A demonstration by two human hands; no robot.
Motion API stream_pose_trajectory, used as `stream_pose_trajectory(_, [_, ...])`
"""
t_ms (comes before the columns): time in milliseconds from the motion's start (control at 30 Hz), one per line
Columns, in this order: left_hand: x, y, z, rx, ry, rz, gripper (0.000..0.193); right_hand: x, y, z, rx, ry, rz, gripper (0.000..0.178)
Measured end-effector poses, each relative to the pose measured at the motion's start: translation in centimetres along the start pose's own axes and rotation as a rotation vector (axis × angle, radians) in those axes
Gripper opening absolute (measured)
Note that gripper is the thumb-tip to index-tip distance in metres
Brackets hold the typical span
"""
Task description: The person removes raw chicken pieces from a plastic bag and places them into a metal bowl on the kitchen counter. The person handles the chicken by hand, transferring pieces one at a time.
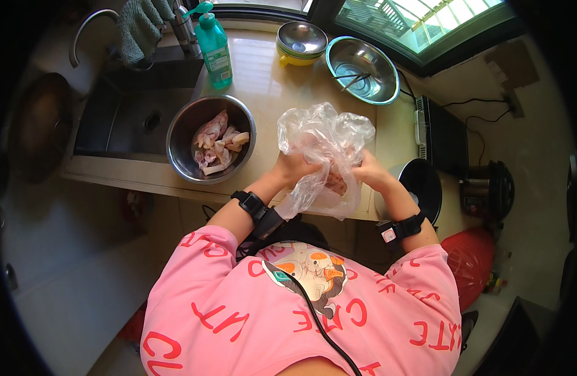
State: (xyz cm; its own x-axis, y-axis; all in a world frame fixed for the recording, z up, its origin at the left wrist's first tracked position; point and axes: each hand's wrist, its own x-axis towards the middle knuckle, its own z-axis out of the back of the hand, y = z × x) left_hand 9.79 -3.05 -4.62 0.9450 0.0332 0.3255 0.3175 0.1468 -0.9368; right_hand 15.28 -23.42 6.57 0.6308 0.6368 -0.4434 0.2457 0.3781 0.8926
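Both my hands grip a clear plastic bag (323, 135) over the front edge of the counter. Some raw meat (335, 183) shows through its lower part. My left hand (295, 168) is closed on the bag's left side, its fingertips partly covered by the film. On the other side, my right hand (371, 171) pinches the plastic. Left of the bag stands a steel bowl (246, 150) with several pieces of raw chicken (218, 143) in it.
A sink (128, 119) with a faucet and hanging cloth lies at the left. Behind the bowl stands a green pump bottle (214, 53). Small stacked bowls (301, 41) and a wide metal basin (389, 81) sit by the window. A dark bin (424, 188) is at the right.
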Motion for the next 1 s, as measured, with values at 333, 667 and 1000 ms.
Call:
stream_pose_trajectory(333, [-0.8, -2.8, -1.5, 0.523, -0.023, 0.26, 0.048, 1.2, -5.7, -4.6, -0.124, -0.844, 0.353, 0.028])
stream_pose_trajectory(667, [0.2, -5.3, -1.0, 0.449, -0.176, 0.153, 0.032, 2.8, -7.0, -6.1, 0.237, -0.934, 0.226, 0.009])
stream_pose_trajectory(1000, [0.3, -4.8, -0.1, 0.389, -0.197, 0.136, 0.032, 2.4, -6.2, -5.8, 0.136, -0.868, 0.294, 0.028])
